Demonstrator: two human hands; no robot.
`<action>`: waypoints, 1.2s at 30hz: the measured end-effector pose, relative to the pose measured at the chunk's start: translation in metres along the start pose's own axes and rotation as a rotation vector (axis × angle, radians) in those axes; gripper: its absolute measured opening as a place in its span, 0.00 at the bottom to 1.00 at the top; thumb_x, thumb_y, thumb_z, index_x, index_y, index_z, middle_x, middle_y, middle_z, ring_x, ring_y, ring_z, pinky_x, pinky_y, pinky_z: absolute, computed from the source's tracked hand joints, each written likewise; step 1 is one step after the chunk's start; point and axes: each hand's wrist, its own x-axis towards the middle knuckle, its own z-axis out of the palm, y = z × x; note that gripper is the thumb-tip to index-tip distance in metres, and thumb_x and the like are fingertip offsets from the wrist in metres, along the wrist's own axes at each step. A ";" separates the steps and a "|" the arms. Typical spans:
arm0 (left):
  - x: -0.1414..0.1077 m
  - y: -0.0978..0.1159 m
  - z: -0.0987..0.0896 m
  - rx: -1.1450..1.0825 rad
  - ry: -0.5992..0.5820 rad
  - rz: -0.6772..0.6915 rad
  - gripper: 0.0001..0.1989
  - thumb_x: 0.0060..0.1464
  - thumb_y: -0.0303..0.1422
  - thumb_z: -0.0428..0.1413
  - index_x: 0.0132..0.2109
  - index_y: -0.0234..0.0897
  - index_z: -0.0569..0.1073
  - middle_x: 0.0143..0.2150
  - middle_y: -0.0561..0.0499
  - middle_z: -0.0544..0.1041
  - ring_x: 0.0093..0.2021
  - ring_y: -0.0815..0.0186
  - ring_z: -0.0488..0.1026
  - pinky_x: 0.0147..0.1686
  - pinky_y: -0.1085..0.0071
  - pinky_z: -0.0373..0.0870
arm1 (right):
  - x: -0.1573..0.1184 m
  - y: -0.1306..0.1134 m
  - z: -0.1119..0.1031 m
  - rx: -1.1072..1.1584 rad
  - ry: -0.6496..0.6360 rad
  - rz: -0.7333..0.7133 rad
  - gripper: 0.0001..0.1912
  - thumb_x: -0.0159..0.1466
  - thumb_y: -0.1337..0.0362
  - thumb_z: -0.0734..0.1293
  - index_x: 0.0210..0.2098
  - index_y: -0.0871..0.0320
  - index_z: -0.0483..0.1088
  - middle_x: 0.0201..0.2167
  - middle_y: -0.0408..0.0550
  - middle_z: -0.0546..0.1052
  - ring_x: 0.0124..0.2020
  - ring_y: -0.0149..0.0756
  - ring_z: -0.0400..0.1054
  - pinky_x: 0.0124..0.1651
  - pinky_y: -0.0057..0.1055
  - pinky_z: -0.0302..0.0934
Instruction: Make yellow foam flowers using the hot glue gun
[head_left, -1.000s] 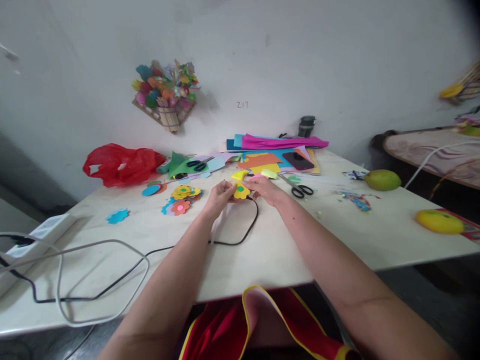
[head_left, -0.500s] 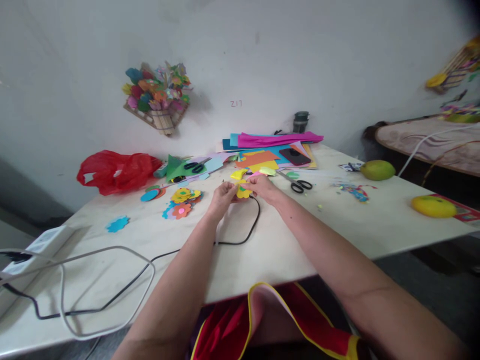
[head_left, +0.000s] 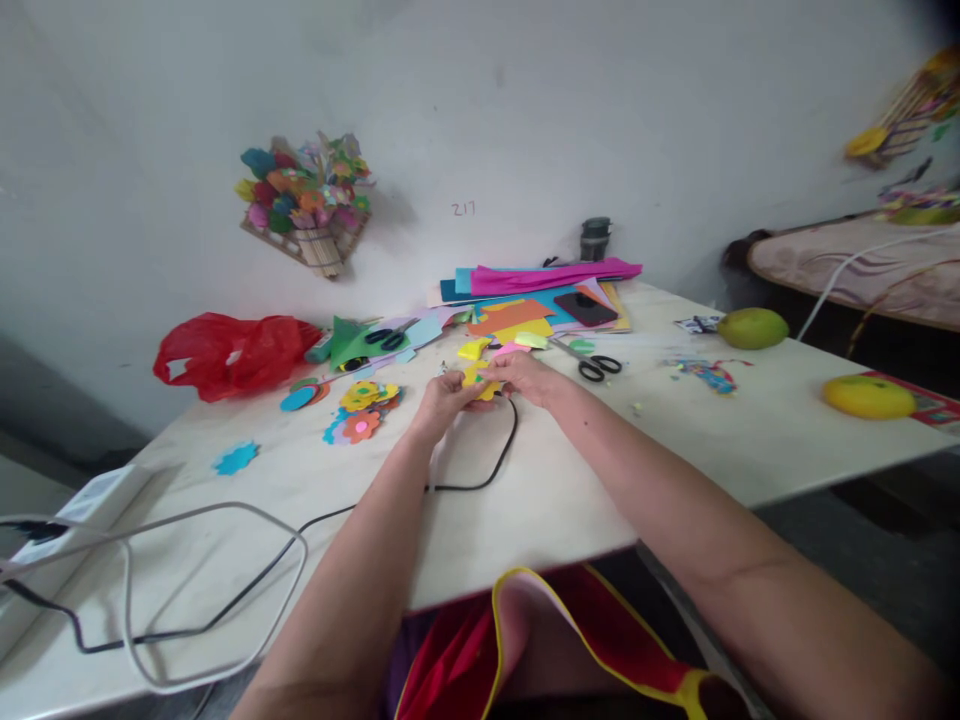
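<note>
Between my two hands is a yellow paper flower [head_left: 480, 388] with a small green centre, held a little above the table. My left hand [head_left: 444, 394] pinches its left edge. On the upper right side, the fingers of my right hand [head_left: 517, 372] are closed on the same flower. A black cable [head_left: 514, 425] runs up to just below the hands; what it ends in is hidden. To the left lies a pile of cut paper flowers, with a yellow flower [head_left: 364, 395] above an orange flower [head_left: 362, 426]. Black-handled scissors [head_left: 598, 368] lie right of my hands.
A blue paper flower [head_left: 237, 458], blue paper discs [head_left: 298, 398] and a red plastic bag [head_left: 232, 350] are at left. Coloured sheets [head_left: 517, 315], a phone [head_left: 589, 308] and a dark cup [head_left: 595, 240] stand behind. Two mangoes, one green [head_left: 752, 328], lie right. A power strip [head_left: 75, 520] sits front left.
My hands have shifted slightly around the yellow flower, and its petals are more covered by my fingers. The camera view has moved a little. Other things lie as before.
</note>
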 end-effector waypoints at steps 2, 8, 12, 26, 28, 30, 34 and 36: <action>-0.001 0.000 -0.001 0.002 -0.010 0.000 0.22 0.36 0.44 0.63 0.32 0.30 0.69 0.26 0.50 0.76 0.26 0.62 0.76 0.32 0.65 0.73 | 0.000 -0.001 -0.001 0.023 0.019 -0.001 0.17 0.42 0.55 0.72 0.19 0.60 0.64 0.19 0.40 0.67 0.20 0.24 0.59 0.19 0.23 0.49; 0.002 -0.001 -0.006 0.007 0.016 0.013 0.23 0.41 0.50 0.57 0.32 0.31 0.68 0.25 0.49 0.76 0.25 0.64 0.75 0.28 0.69 0.73 | -0.001 -0.006 0.000 0.044 0.021 -0.002 0.17 0.43 0.54 0.73 0.21 0.61 0.66 0.20 0.41 0.68 0.21 0.24 0.59 0.18 0.22 0.49; 0.003 -0.002 -0.007 0.017 0.065 0.042 0.22 0.41 0.48 0.59 0.31 0.31 0.68 0.23 0.50 0.75 0.23 0.64 0.75 0.27 0.69 0.73 | -0.005 -0.009 0.000 0.083 0.008 0.020 0.19 0.48 0.50 0.69 0.26 0.61 0.69 0.23 0.44 0.71 0.22 0.26 0.61 0.17 0.22 0.48; 0.007 -0.002 -0.006 0.077 0.179 0.049 0.21 0.40 0.48 0.59 0.28 0.31 0.69 0.21 0.51 0.73 0.22 0.65 0.74 0.25 0.71 0.73 | 0.001 0.000 0.005 0.042 0.116 -0.050 0.16 0.47 0.54 0.70 0.21 0.61 0.67 0.19 0.42 0.68 0.20 0.25 0.60 0.17 0.21 0.48; 0.008 -0.003 -0.006 0.083 0.183 0.054 0.22 0.40 0.49 0.58 0.28 0.32 0.68 0.20 0.51 0.73 0.21 0.65 0.74 0.25 0.71 0.73 | 0.002 0.001 0.007 0.060 0.159 -0.050 0.14 0.50 0.55 0.69 0.22 0.61 0.67 0.19 0.42 0.68 0.20 0.25 0.59 0.17 0.21 0.48; 0.008 -0.004 -0.006 0.082 0.185 0.053 0.22 0.40 0.49 0.58 0.28 0.32 0.68 0.20 0.51 0.73 0.21 0.65 0.74 0.26 0.71 0.73 | 0.002 0.001 0.009 0.073 0.200 -0.049 0.14 0.52 0.55 0.67 0.23 0.61 0.68 0.20 0.44 0.69 0.20 0.25 0.60 0.17 0.21 0.48; 0.007 -0.003 -0.005 0.089 0.200 0.049 0.21 0.42 0.49 0.57 0.29 0.32 0.69 0.20 0.51 0.73 0.22 0.65 0.74 0.26 0.71 0.73 | 0.001 0.000 0.010 0.081 0.176 -0.055 0.14 0.52 0.54 0.67 0.25 0.60 0.69 0.22 0.45 0.71 0.22 0.26 0.62 0.17 0.21 0.50; 0.007 -0.003 -0.005 0.092 0.216 0.051 0.21 0.42 0.49 0.57 0.28 0.32 0.68 0.20 0.51 0.73 0.22 0.65 0.74 0.25 0.71 0.72 | 0.000 0.000 0.011 0.072 0.142 -0.050 0.14 0.49 0.54 0.69 0.24 0.60 0.69 0.22 0.44 0.71 0.22 0.26 0.62 0.18 0.21 0.50</action>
